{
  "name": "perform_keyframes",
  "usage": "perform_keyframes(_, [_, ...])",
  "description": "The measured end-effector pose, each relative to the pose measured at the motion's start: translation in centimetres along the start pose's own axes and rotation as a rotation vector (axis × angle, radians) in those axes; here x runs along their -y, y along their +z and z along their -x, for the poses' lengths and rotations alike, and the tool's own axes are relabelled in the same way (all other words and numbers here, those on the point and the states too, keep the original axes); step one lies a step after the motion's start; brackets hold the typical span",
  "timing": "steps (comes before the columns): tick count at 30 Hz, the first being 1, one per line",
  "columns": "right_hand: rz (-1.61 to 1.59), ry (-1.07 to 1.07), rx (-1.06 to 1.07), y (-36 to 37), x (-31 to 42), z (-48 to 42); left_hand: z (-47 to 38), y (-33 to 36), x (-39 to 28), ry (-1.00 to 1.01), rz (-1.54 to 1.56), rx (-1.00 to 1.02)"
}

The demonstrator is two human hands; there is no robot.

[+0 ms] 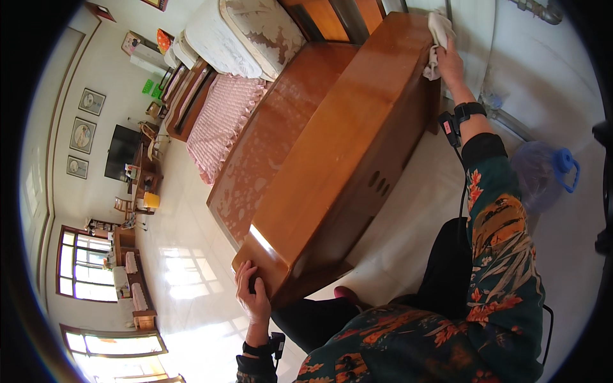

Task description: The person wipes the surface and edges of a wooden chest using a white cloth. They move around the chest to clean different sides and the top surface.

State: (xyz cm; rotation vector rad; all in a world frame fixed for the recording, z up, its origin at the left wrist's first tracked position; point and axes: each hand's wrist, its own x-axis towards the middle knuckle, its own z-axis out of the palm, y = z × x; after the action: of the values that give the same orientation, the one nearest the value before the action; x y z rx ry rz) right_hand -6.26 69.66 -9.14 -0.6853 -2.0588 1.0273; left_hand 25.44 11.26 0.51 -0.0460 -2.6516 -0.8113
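A long varnished wooden headboard (330,129) with a broad flat top runs diagonally before me. My left hand (253,294) rests on its near left corner, fingers spread apart, with no object in it. At the far upper end, my right hand (450,62) grips a pale cloth (439,29), which hangs over the headboard's end edge. Part of the cloth is hidden by the fingers. Behind the headboard lies a flat wooden bed board (268,143) with pale blotches on its surface.
A large clear plastic bottle with a blue cap (539,177) stands right of my right arm. A pipe (510,125) runs along the wall. Beyond the bed board are a pink quilted cover (225,115) and an upright patterned mattress (263,33). My legs are close to the headboard.
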Motion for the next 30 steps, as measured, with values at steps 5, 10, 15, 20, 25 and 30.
perform_keyframes(5, [-0.048,0.158,0.143,3.6,-6.4,2.9,0.3,0.0,0.0,-0.038,0.038,0.002])
perform_keyframes(10, [-0.137,0.357,0.225,10.7,-13.4,8.2,0.4,-0.3,-0.1,-0.057,0.031,0.015])
perform_keyframes(15, [-0.194,0.351,0.387,15.8,-18.5,16.4,0.5,-0.3,-0.1,-0.074,0.039,0.013])
perform_keyframes(20, [-0.322,0.702,0.62,14.8,-17.6,27.5,0.6,-0.2,0.1,-0.082,0.065,0.001])
perform_keyframes(25, [-0.386,0.908,0.609,13.0,-14.9,31.8,0.5,-0.1,0.3,-0.044,0.072,0.006])
perform_keyframes(30, [-0.37,0.824,0.582,13.5,-13.8,31.9,0.2,0.0,0.4,-0.02,0.054,-0.007])
